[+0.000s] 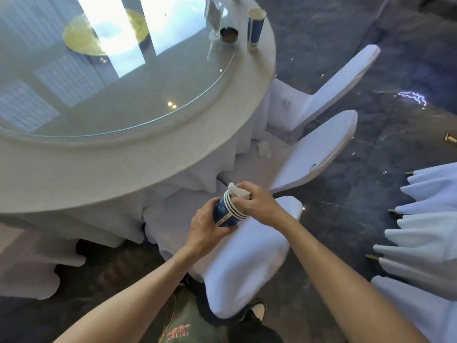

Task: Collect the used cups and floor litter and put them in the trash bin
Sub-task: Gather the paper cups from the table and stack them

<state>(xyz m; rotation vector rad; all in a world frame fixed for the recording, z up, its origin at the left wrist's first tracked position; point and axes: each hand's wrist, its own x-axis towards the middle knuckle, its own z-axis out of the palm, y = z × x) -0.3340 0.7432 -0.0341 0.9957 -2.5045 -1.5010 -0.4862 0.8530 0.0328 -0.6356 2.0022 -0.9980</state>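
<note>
My left hand (206,227) grips a stack of blue and white paper cups (228,210), nested and tilted to the right, in front of me above a covered chair. My right hand (256,203) is at the stack's mouth, fingers closed on a crumpled white tissue (238,190) that sticks out of the top cup. Another blue and white paper cup (255,28) stands upright on the far right edge of the round table (148,159). A small white crumpled piece (264,149) lies on a chair seat under the table's edge.
The table has a glass turntable (128,95) with a small metal dish (229,34) and a clear holder (215,18) on it. White-covered chairs (321,144) ring the table. A second skirted table (430,219) stands at right. The dark glossy floor (358,206) lies between.
</note>
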